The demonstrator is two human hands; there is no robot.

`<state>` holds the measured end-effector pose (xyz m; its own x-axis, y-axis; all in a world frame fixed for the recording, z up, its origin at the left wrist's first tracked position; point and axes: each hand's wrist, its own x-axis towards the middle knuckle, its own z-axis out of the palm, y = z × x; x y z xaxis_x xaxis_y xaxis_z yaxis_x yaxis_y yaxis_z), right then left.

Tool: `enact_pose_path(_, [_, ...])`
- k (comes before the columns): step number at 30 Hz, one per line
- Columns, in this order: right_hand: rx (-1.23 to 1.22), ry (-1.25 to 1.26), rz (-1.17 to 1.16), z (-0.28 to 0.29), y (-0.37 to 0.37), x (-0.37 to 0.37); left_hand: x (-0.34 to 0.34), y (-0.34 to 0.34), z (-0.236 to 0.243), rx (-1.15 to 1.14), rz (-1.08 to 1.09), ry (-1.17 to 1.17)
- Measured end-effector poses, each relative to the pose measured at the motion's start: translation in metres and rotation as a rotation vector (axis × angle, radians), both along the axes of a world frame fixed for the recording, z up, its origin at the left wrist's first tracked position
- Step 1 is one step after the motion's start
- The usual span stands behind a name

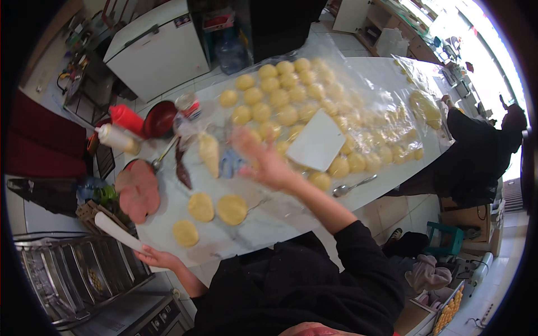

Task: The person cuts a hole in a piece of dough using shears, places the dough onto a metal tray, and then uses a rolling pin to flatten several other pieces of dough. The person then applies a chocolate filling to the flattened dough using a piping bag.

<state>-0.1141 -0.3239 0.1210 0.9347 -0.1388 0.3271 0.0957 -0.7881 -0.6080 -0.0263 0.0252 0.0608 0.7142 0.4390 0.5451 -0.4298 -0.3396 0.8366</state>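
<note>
At the left edge of the tabletop (266, 227), the left hand (155, 257) has its fingers wrapped around one end of a white rolling pin (116, 232); the right hand (265, 159), blurred, spreads its fingers over the dough balls (278, 98), apparently empty; a light touch should avoid denting them; one pin, three flattened dough discs (232, 210), two squeeze bottles (119, 139); the balls, partly under plastic (386, 101), resist exact counting.

Sheet (360, 102): glossy plstc | R spoon (355, 186): shiny mtl | dough balls (278, 98): smth

White rolling pin (119, 231), yellow dough discs (232, 210).
</note>
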Motion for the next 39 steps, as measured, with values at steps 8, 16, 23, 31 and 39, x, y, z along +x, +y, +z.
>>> enact_pose_path(8, [-0.031,0.152,-0.956,-0.044,-0.439,-0.093,-0.063,-0.134,0.019,-0.096,-0.127,0.241])
enact_pose_path(16, [0.655,0.694,-0.132,-0.035,-0.407,-0.083,-0.074,-0.167,0.037,-0.095,-0.042,0.232])
enact_pose_path(23, [-0.005,0.779,-0.291,-0.121,-0.476,-0.082,-0.077,-0.188,0.040,-0.074,-0.114,0.229])
enact_pose_path(31, [0.142,0.541,-0.368,-0.113,-0.467,-0.091,-0.075,-0.184,0.040,-0.134,-0.094,0.249])
enact_pose_path(39, [1.062,-0.644,-0.612,-0.061,-0.483,-0.198,-0.065,-0.094,0.011,-0.176,-0.134,0.115])
